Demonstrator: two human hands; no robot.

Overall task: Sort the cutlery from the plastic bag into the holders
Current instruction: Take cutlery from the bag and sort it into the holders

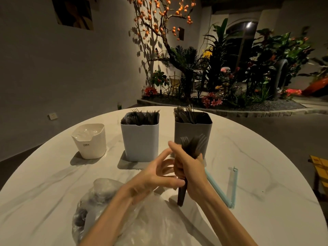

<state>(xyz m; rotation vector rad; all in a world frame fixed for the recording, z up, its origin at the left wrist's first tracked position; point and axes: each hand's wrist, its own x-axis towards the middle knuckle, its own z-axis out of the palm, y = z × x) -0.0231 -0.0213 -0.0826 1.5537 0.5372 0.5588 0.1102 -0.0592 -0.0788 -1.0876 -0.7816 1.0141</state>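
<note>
Dim indoor lighting covers a round white marble-pattern table (248, 157), with a plain wall to the left and a bed of plants with an orange-fruited tree behind it.

Containers, left to right along the far half of the table:
- White holder (89, 142): short, rounded, notched rim. No cutlery shows inside. Its front carries small dark lettering that reads "CRBW".
- Pale blue holder (140, 139): tall, square section, packed with dark forks (142, 116) standing tines up.
- Grey holder (192, 134): same form, partly filled on its left side with dark cutlery (184, 114); the type cannot be told for certain.

No writing is legible on the two taller holders.

Plastic bag (142, 224): clear, crumpled, lying at the near edge under the forearms. Dark cutlery shows through its left side; the pieces cannot be told apart.

Right hand (190, 169): fingers curled tightly round a bundle of dark forks (191, 148), held upright in front of the grey holder. Tines point up above the fist; the handles project below it, above the bag's edge.

Left hand (159, 174): fingers spread and only loosely bent, blurred, gripping nothing. Its fingertips lie against the right fist and the bundle's handles.

A light blue hinged sealing clip (234, 187) lies open on the table to the right of the hands.
</note>
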